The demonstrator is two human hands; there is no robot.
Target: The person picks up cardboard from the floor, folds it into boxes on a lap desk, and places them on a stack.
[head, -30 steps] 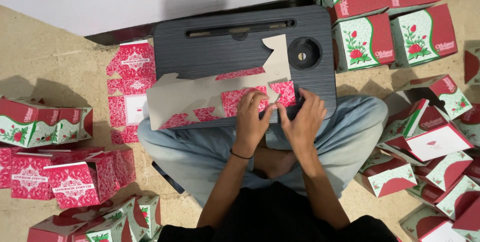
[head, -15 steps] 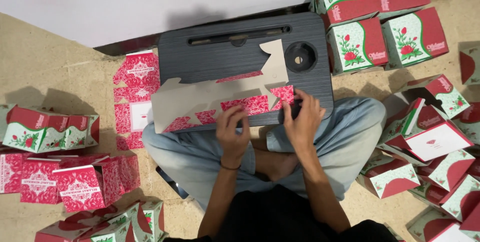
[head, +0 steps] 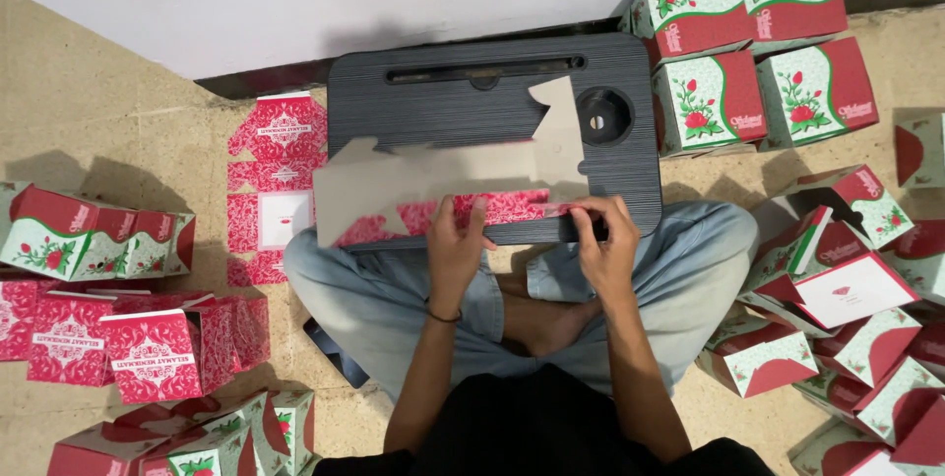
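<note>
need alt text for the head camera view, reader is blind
Seen from above, a person sitting cross-legged presses the left hand and right hand on a flat, unfolded red patterned carton blank lying across a dark lap desk. Finished red-and-green floral boxes and more flat blanks cover the floor around them.

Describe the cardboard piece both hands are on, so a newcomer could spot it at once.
Start at the dark grey lap tray across the seated person's knees. Lying along its near edge is a flat, unfolded box blank, with the left hand and right hand pressing its lower edge. Unlike the folded boxes around, it lies open, showing plain grey-brown card with a red patterned strip.
</note>
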